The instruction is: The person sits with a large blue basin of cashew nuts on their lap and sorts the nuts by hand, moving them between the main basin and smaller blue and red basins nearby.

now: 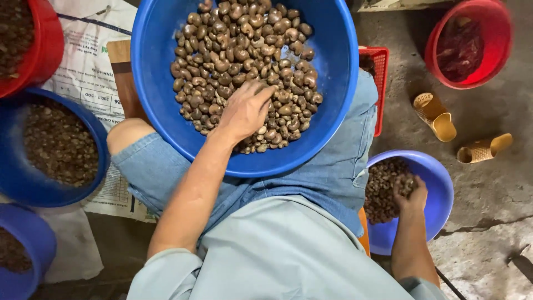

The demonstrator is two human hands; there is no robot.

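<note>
Left hand (246,110) lay palm-down in the big round blue plastic basin (333,72) on the lap, fingers together, pinching among brown kidney-shaped cashew nuts (239,50) heaped ahead of the fingertips, axes mixed. Right hand (411,194) cupped nuts in the smaller blue plastic bowl (441,189) on the concrete floor (488,211).

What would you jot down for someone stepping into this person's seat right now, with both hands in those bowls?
Left hand: palm down among the brown nuts in the big blue basin on the lap, fingers spread, grip unclear.
Right hand: in the smaller blue bowl on the floor at the right, fingers curled over a clump of nuts.
Done: the small bowl is partly filled.
Left: the basin holds a large heap.
Around: more blue bowls at the left, a red bowl and two sandals at the right.
</note>
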